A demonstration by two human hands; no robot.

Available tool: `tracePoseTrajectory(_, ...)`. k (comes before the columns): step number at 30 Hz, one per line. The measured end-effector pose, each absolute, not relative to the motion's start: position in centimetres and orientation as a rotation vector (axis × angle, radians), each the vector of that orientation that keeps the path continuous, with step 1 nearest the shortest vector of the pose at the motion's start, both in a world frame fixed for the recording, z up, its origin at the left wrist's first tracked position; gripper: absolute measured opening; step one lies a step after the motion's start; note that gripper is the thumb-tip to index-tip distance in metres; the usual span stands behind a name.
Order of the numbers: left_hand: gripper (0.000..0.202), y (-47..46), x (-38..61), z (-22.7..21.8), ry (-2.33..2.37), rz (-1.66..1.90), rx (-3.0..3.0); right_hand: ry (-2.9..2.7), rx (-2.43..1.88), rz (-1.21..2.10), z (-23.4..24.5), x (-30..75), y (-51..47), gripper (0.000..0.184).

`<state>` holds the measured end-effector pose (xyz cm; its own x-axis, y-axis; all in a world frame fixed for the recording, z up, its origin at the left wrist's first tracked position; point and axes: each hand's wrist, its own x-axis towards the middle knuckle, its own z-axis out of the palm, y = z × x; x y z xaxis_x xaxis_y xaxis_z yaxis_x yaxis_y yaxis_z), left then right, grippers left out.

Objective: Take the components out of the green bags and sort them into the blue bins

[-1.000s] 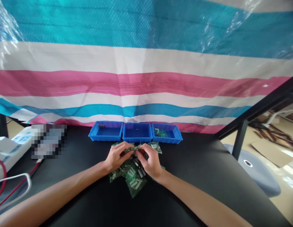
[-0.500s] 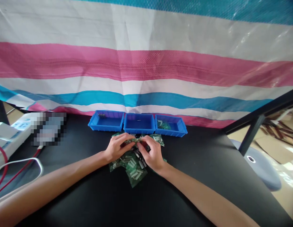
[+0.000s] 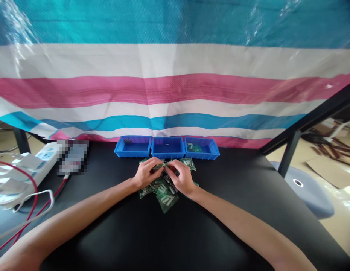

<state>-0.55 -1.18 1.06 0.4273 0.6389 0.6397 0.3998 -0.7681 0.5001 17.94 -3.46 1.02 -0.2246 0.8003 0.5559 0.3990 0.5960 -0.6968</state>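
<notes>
Both hands meet over a pile of small green plastic bags (image 3: 166, 199) that hold short silvery metal pieces. My left hand (image 3: 148, 173) is closed, fingers pinching the edge of a green bag (image 3: 158, 168) above the pile. From the other side my right hand (image 3: 180, 177) grips the same bag between thumb and fingers. The fingers hide most of this bag and its contents. Just beyond the hands stand three blue bins in a row. A few small rings lie in the left bin (image 3: 132, 153), a thin piece in the middle bin (image 3: 168, 153), and green bags in the right bin (image 3: 201, 155).
At the left of the black table (image 3: 107, 233) lie a white power strip (image 3: 45, 156), red and white cables (image 3: 50, 197) and a blurred-out device (image 3: 74, 158). A striped sheet (image 3: 163, 90) hangs behind the bins. A grey stool (image 3: 310, 192) stands beyond the right edge.
The camera view has shifted, showing more of the power strip and the sheet. Both hands stay at the same bag over the pile, with only slight finger movement.
</notes>
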Motion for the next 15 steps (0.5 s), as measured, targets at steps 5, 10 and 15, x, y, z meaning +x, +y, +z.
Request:
tracePoseTrajectory(5, 0.012, -1.21, -0.75, 1.09, 0.903, 1.197, 2.419, -1.836, -0.994, 0.510, 1.08, 17.90, -3.41, 0.011)
tracePoseTrajectory(10, 0.014, -1.12, -1.02, 0.71, 0.891, 1.192, 2.400, -1.832, -1.000, 0.527, 1.01, 17.94, -3.42, 0.012)
tracePoseTrajectory(15, 0.015, -1.11, -0.90, 0.57, 0.911, 1.216, 2.376, -1.821, -1.003, 0.533, 0.96, 18.05, -3.47, 0.010)
